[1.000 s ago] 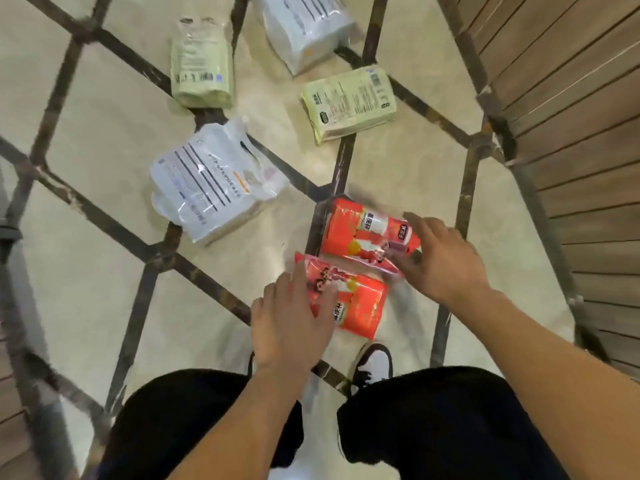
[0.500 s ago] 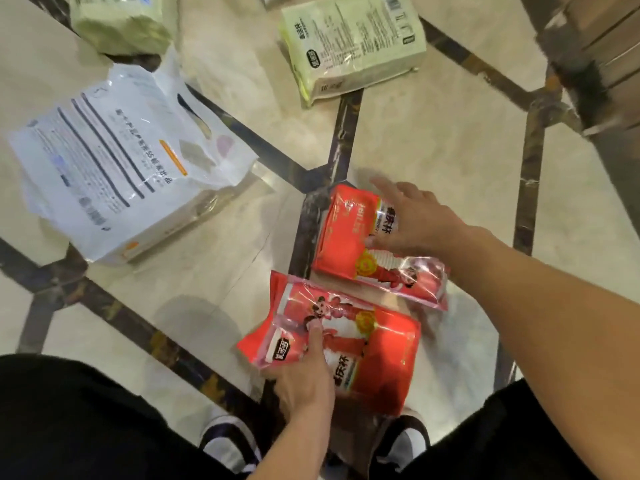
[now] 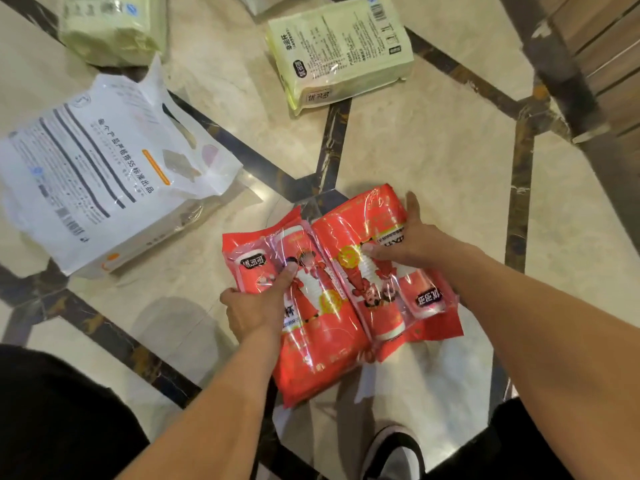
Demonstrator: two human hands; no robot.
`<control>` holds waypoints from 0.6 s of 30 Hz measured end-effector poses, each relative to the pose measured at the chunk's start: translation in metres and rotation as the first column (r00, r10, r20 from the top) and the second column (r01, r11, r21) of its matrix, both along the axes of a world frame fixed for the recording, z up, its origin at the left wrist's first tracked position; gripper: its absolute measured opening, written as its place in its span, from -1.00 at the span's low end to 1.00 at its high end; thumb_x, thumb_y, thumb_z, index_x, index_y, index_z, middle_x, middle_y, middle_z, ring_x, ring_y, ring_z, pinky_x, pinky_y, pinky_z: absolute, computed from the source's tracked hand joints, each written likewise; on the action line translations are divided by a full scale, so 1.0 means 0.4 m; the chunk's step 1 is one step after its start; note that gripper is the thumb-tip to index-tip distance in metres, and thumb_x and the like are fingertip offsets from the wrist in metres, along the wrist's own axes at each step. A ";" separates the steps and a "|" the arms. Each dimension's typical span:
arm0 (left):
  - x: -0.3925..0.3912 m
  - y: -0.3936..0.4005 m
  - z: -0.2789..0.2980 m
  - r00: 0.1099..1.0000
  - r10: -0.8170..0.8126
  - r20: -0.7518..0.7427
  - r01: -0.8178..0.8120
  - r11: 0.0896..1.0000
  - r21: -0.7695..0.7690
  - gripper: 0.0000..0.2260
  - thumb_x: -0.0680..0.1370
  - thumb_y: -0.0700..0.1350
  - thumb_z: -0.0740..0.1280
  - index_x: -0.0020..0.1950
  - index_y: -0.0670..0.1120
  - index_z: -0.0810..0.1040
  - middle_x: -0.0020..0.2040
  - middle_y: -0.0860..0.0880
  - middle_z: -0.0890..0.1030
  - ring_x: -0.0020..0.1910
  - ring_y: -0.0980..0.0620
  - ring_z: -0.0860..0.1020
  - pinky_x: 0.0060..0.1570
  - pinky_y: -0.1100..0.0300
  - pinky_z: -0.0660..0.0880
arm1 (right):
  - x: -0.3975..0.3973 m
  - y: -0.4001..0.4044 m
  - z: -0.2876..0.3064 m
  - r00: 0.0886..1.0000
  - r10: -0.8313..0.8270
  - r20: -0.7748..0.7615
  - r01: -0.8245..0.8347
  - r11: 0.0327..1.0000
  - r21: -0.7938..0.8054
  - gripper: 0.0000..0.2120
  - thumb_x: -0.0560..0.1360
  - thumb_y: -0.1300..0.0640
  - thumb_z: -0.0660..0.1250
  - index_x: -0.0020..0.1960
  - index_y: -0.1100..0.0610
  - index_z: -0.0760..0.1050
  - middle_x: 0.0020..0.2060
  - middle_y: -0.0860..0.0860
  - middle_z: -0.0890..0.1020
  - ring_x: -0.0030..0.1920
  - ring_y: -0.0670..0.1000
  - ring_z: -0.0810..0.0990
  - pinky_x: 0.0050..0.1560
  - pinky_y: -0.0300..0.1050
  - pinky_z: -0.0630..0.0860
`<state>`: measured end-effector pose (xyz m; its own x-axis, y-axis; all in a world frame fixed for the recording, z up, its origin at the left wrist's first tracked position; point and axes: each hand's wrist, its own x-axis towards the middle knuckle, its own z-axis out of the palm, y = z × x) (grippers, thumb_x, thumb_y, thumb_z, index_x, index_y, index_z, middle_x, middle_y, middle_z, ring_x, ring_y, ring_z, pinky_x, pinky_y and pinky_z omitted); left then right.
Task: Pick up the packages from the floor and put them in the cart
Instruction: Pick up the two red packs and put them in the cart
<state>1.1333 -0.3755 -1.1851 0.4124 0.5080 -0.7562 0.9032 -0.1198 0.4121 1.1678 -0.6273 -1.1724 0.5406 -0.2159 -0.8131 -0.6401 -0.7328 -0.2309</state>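
Observation:
Two red packages lie side by side in the middle of the view, lifted off the marble floor. My left hand [image 3: 258,311] grips the left red package [image 3: 311,341] at its left edge, thumb on top. The right red package [image 3: 391,282] is held by my right hand [image 3: 412,240], fingers over its far edge. Still on the floor are a large white package [image 3: 100,181] at the left, a pale green package [image 3: 341,46] at the top middle, and a second green package [image 3: 107,26] at the top left.
The cart's wooden slats and dark frame [image 3: 571,81] rise at the top right. My shoe [image 3: 394,452] and dark trouser legs fill the bottom edge. Another white package's edge [image 3: 256,1] shows at the top. Dark inlaid strips cross the beige floor.
Both hands have closed on the red packages and drawn them together, off the floor and toward me. The camera has dropped closer to the floor.

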 end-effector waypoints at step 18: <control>0.019 -0.072 0.150 0.941 -0.312 0.130 0.296 0.947 0.127 -0.36 0.40 0.25 0.56 0.26 -0.10 0.46 0.08 -0.12 0.60 0.03 -0.19 0.55 0.00 0.05 0.43 | -0.029 0.032 0.129 0.865 -0.197 0.462 0.217 0.976 0.010 -0.03 0.38 -0.35 0.52 0.59 0.02 0.17 0.17 0.16 0.66 0.17 0.25 0.65 0.11 0.04 0.53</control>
<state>1.1411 -0.4044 -1.1250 0.6620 0.4133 -0.6253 0.7472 -0.4288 0.5078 1.1561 -0.6144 -1.1208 0.7888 -0.3917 -0.4737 -0.6080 -0.6103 -0.5079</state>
